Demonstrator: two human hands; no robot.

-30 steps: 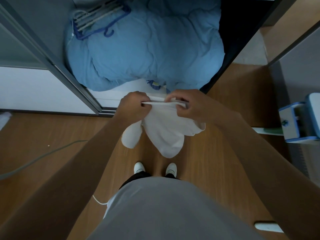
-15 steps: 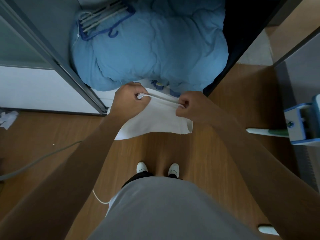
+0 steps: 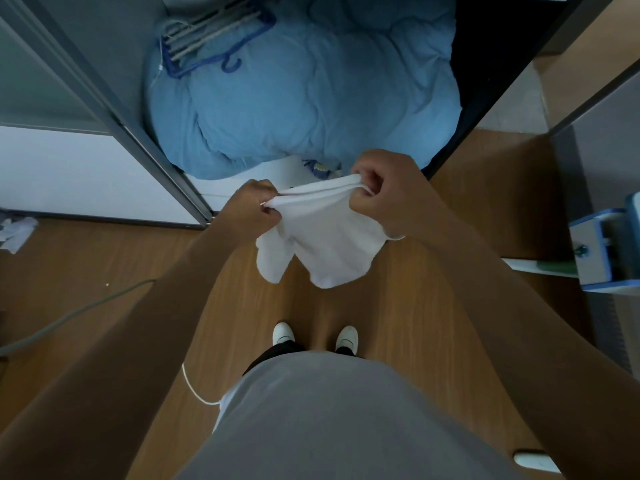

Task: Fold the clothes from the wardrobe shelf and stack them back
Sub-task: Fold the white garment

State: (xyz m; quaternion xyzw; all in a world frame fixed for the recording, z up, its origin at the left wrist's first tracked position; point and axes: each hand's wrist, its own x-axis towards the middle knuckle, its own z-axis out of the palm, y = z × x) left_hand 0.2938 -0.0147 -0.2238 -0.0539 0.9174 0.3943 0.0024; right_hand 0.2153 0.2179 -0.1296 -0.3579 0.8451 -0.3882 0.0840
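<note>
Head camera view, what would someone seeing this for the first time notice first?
A white garment hangs mid-frame over the wooden floor, its top edge pinched by the left hand and right hand. Behind them, a bulky blue duvet fills the open wardrobe, with blue hangers lying on it.

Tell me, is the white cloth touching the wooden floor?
Apart. The head view shows the white cloth hanging from both hands, its lower edge well above the floor.
</note>
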